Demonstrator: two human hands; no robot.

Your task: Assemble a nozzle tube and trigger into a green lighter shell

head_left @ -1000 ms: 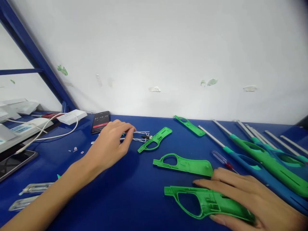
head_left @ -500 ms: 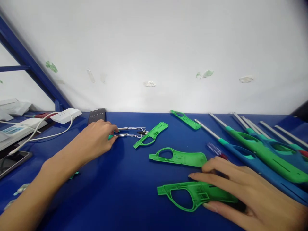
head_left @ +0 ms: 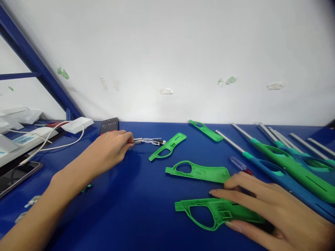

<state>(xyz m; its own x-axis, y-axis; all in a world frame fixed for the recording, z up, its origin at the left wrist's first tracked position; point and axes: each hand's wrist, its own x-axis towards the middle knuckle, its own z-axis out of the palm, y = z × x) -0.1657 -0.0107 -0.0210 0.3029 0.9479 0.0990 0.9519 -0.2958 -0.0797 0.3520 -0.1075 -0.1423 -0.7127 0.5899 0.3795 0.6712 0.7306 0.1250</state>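
My left hand (head_left: 115, 146) is closed in a pinch near the back of the table, on thin metal rods with white wires (head_left: 146, 140) and a small black-tipped end trailing to the right. Its fingertips hide part of the rods. At the front right, my right hand (head_left: 269, 205) grips the wide end of a green lighter handle half (head_left: 206, 211), the thumb along its near edge and the fingers over its far side. A second green handle half (head_left: 206, 173) lies just beyond those fingers. Another green half (head_left: 170, 146) sits close to the wires, tilted.
Several blue and green long-nosed lighters (head_left: 290, 162) lie at the right, beside a clear red-ended screwdriver (head_left: 239, 164). One more green half (head_left: 206, 130) lies near the wall. On the left are a phone showing a timer (head_left: 109, 126), another phone (head_left: 19, 176) and a white cable (head_left: 81, 134).
The rods and wires in my left hand have drawn together into one bundle, turned slightly. My right hand keeps its hold on the green half. The view has shifted slightly.
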